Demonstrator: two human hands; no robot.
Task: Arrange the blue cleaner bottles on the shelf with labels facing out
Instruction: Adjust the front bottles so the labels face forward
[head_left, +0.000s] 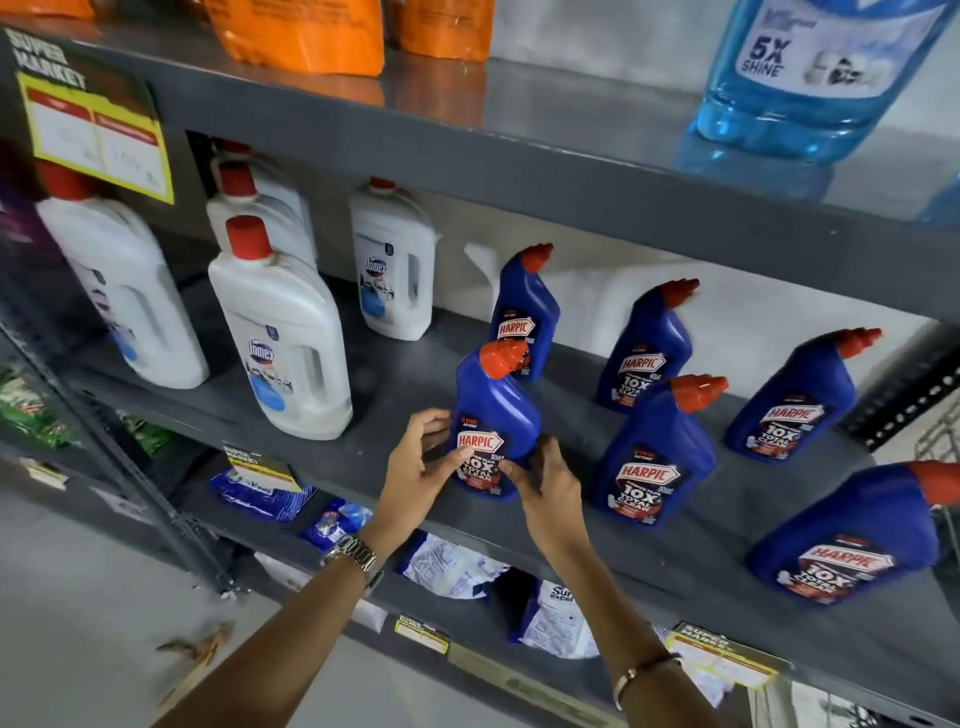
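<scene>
Both hands on one blue plastic cleaner bottle with a red angled cap (493, 415), upright near the front edge of the grey metal shelf (363, 467), label facing out. Left hand (421, 473) cupped against its left side, thumb on the label; right hand (545, 486) wrapped round its lower right side, each grip closed on the bottle. Five more blue cleaner bottles (654, 452) standing toward the right end, labels outward. White red-capped jugs (283, 332) toward the left end.

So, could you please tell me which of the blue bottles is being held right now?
The front-left blue bottle, nearest the white bottles; the left hand and right hand clasp its base. The other five stand untouched.
</scene>
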